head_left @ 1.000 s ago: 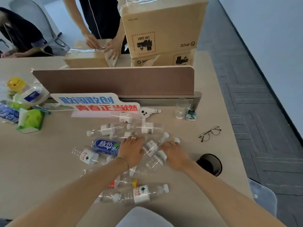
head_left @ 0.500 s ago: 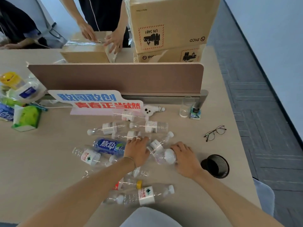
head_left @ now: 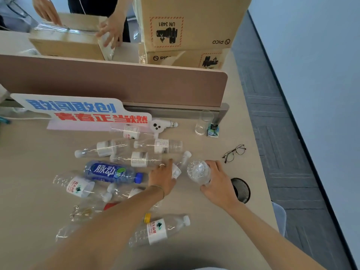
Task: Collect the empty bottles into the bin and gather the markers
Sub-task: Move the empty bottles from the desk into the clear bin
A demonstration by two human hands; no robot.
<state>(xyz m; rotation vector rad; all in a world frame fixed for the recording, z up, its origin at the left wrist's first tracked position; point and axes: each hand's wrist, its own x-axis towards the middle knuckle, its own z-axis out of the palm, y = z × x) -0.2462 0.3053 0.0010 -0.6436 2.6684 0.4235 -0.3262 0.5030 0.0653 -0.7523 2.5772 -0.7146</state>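
Several empty plastic bottles lie scattered on the beige desk. My right hand grips a clear bottle, tipped so its base faces the camera. My left hand rests on a slim clear bottle with a white cap. A blue-labelled bottle lies left of my left hand. Another clear bottle with a white label lies near the front, between my forearms. No marker or bin can be made out.
A brown divider panel crosses the desk, with a blue-and-red sign leaning on it. A drinking glass, spectacles and a round cable hole sit to the right. Cardboard boxes and another person's hands are beyond.
My right hand closed on the clear bottle and lifted it so its base turns towards me. My left hand shifted slightly right onto the slim bottle. The view moved closer.
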